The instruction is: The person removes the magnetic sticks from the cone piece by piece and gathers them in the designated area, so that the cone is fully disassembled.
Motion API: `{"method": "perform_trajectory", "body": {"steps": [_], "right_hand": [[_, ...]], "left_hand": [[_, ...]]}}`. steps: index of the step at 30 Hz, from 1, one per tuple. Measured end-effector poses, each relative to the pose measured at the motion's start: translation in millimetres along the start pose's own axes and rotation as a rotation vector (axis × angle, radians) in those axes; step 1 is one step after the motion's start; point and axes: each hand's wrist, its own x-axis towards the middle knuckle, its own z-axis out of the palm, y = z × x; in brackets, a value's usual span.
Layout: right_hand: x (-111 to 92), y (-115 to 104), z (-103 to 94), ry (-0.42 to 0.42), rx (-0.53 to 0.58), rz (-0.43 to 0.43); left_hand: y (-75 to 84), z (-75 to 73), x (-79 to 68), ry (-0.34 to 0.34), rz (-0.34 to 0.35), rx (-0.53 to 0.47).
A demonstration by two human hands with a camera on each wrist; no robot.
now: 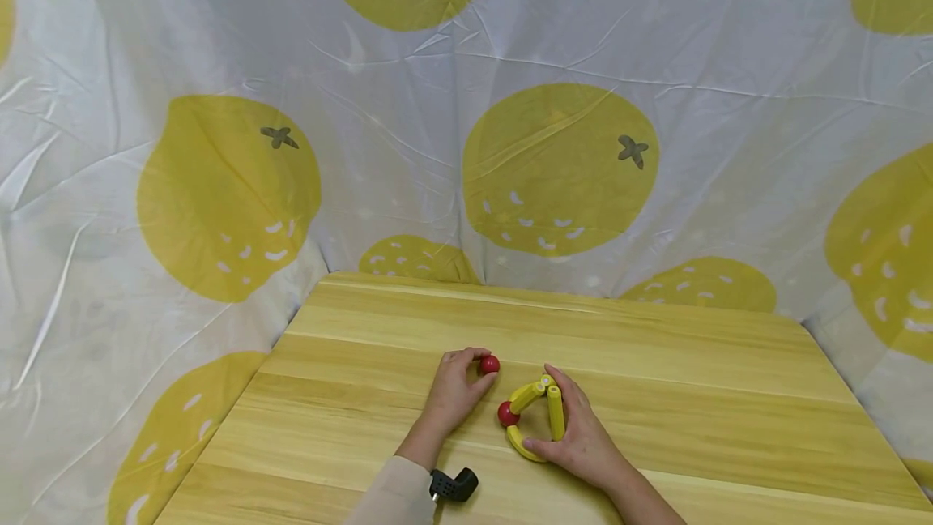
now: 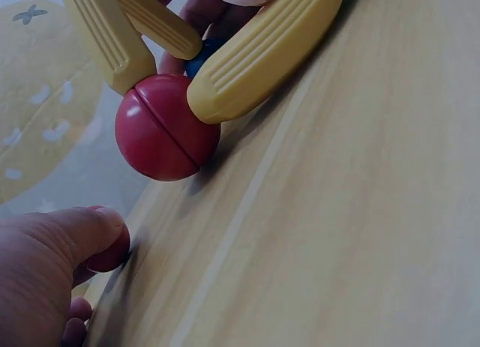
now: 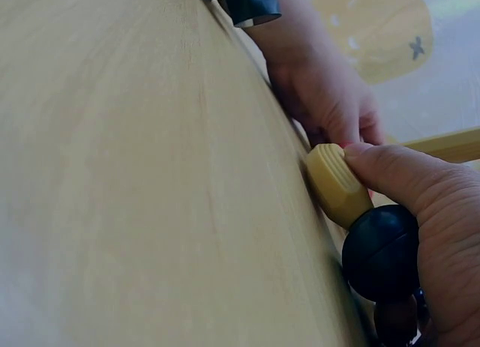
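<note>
One loose red ball point(image 1: 491, 364) pinched between thumb and fingers of the left hand point(image 1: 453, 391); just beside, a yellow frame point(image 1: 527, 398) gripped from its right by the right hand point(image 1: 586, 440). Curved piece point(image 1: 519, 444) lengthwise along the tabletop; straight rods point(image 1: 556, 413) slanting upward, long axes converging, tips close together. At the left corner, a red joint ball point(image 1: 508, 414). Hidden from the head camera: a dark ball point(image 3: 381, 249) near the right thumb. Beneath, a striped wooden table point(image 1: 364, 339); behind, creased lemon-print cloth point(image 1: 401, 144), cut off at the edges.
</note>
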Motion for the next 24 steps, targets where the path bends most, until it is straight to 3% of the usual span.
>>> {"method": "perform_trajectory", "body": {"steps": [24], "right_hand": [[0.4, 2.9, -6.5, 0.004, -0.037, 0.011]], "left_hand": [[-2.8, 1.5, -0.2, 0.014, 0.023, 0.005]]}}
